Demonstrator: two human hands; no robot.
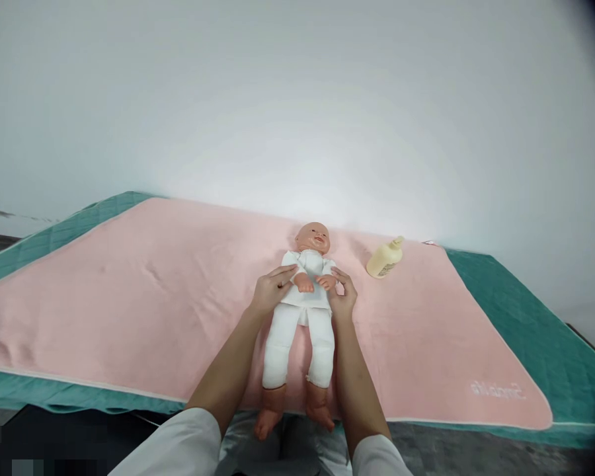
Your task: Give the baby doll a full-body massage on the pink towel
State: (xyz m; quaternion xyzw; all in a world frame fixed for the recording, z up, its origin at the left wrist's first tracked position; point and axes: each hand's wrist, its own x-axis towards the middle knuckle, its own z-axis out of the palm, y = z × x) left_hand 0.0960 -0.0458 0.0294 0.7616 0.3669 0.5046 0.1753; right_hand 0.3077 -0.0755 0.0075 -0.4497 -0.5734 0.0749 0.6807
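Our left hand (pixel 272 289) and right hand (pixel 344 292) lightly hold the baby doll (pixel 305 297), probably light and firm, steadiest gripped around its torso.

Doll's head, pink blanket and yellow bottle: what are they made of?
The doll's head looks like smooth plastic or vinyl, because it shines. The pink blanket seems soft, matte fabric: it has wrinkles. The yellow bottle is probably smooth plastic, with a pump top.

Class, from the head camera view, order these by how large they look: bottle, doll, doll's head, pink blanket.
1. Pink blanket
2. Doll
3. Bottle and doll's head: these look too alike in size to rank.
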